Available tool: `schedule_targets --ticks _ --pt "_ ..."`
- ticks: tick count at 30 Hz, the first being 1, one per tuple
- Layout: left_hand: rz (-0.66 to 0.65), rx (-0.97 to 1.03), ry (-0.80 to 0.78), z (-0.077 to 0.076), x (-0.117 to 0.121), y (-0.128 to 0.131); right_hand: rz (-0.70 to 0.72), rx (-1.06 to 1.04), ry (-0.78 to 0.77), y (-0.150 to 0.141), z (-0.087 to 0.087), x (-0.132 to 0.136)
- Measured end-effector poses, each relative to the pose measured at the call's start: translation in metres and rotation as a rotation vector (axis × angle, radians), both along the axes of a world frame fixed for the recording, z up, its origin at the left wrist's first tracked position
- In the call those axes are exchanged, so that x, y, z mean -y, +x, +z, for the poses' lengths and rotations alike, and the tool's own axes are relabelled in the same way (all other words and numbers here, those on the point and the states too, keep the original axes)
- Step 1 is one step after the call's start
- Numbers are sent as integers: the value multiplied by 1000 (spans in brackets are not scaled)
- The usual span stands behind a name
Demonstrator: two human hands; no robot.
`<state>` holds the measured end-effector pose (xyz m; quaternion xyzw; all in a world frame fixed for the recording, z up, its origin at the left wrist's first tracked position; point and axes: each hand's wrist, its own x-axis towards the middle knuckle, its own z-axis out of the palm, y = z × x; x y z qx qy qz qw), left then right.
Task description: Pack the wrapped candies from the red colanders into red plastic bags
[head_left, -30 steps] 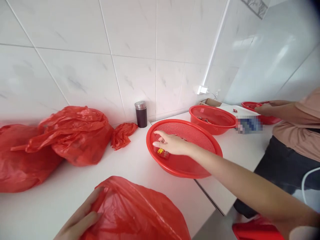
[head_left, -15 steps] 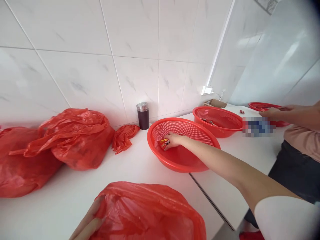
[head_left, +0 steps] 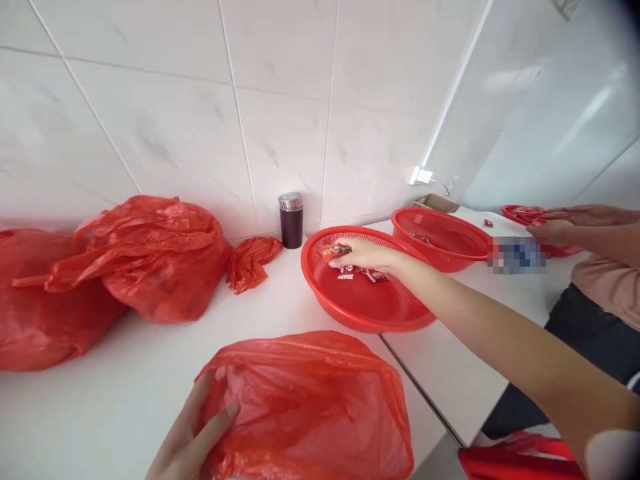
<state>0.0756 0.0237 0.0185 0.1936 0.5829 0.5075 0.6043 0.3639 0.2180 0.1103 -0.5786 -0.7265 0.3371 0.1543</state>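
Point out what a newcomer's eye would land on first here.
Most striking is the open red plastic bag, gaping at the front, its edge in the left grip. Behind it, the right grip holds something small and colourful over a round, perforated red plastic basket. Bulging red plastic bags slump at the left.

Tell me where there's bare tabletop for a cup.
Bare white tabletop lies between the bulging red bags and the left hand, and between the crumpled bag and open bag. It's crowded toward the wall: bags, tumbler, colanders, with the right hand over one.
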Motion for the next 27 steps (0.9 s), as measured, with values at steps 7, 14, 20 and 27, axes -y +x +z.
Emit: schedule_targets --ticks 7,14,20,27 --pt "-236 19 157 19 -1 16 506 -183 -141 -76 -29 119" --pt "-393 -396 195 10 -1 -25 542 408 120 -68 -63 125" --pt "-226 -593 244 22 -1 -17 449 -34 55 -36 15 100" --pt "-107 -624 288 -5 31 -6 -56 508 43 36 -5 -14"
